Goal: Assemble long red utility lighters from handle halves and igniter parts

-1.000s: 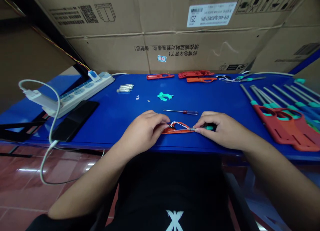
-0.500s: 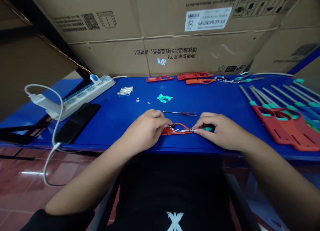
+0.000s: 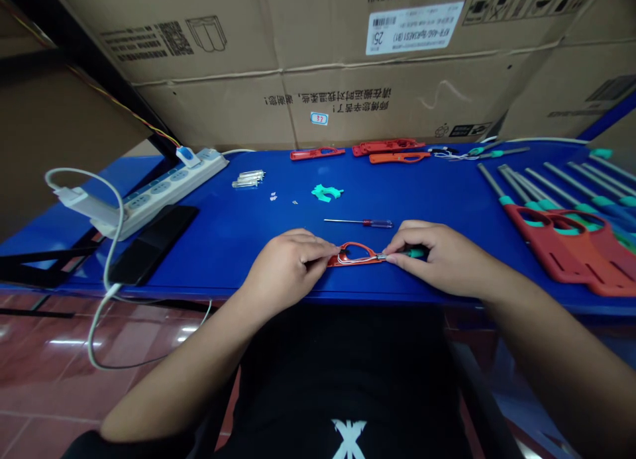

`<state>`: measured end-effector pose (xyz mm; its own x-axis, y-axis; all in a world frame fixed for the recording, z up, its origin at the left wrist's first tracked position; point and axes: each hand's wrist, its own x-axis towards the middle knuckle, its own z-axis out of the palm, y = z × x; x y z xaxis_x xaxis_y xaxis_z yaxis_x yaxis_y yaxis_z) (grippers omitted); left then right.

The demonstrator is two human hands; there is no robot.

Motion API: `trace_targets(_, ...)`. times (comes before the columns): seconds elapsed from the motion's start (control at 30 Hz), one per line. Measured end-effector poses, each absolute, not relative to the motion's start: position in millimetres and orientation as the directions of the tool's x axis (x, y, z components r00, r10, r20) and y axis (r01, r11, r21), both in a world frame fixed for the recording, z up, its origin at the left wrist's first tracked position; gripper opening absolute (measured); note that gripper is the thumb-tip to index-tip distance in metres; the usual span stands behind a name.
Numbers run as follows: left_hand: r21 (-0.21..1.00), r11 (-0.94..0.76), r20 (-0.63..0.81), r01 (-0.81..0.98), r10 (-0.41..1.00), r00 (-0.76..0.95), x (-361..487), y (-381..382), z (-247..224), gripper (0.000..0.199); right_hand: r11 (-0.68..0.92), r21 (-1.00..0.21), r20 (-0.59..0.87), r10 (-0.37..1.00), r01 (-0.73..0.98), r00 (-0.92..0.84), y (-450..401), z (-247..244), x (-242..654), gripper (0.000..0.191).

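An orange lighter-casing half with a finger loop lies open on the table near its front edge. My left hand is closed over its left end, thumb and fingers at a small black part by the loop; how much they grip is partly hidden. White wires run along the shell from there to the right. At the right end, my right hand pinches a metal lighter tube with a green collar, mostly covered by the fingers. Just behind lies a screwdriver with a clear purple-red handle.
Further back are a torn green plastic piece, small metal cylinders and red casing halves. Several red lighters with metal tubes lie right. A power strip and black phone are left; cardboard stands behind.
My left hand has shifted slightly, its fingers now stretched further over the black part. The white wires sit lower along the loop. My right hand is nearly where it was.
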<state>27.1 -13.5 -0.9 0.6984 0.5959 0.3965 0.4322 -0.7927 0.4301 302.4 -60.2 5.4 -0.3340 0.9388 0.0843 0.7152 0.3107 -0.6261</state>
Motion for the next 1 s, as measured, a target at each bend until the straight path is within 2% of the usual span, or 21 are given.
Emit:
trace_targets(0.1,0.449,-0.793,0.402,0.412,0.591,0.699,26.0,-13.1,-0.1,0.022,0.307,-0.630,0.083,0.940,0.713,-0.332,-60.5,5.3,302.2,0.018)
trace_targets(0.27,0.526,-0.720,0.345,0.453,0.667,0.660,26.9,-12.2,0.6,0.021,0.300,-0.625,0.076,0.942,0.720,-0.327,-60.5,4.9,302.3,0.017)
trace_targets(0.53,0.416,-0.769,0.426,0.486,0.636,0.643,28.2,-20.8,-4.8,0.022,0.324,-0.613,0.087,0.934,0.721,-0.346,-60.3,5.3,303.1,0.018)
trace_targets(0.7,0.428,-0.760,0.417,0.490,0.647,0.639,27.3,-23.0,-6.5,0.024,0.324,-0.620,0.091,0.934,0.715,-0.344,-60.3,4.4,303.5,0.019)
trace_targets(0.83,0.335,-0.791,0.452,0.512,0.612,0.649,28.0,-24.3,-8.2,0.025,0.320,-0.620,0.084,0.935,0.716,-0.345,-60.5,4.3,303.3,0.020)
trace_targets(1.0,0.323,-0.814,0.434,0.484,0.581,0.688,27.1,-22.4,-1.3,0.024,0.332,-0.612,0.099,0.933,0.717,-0.347,-60.6,5.0,302.8,0.019)
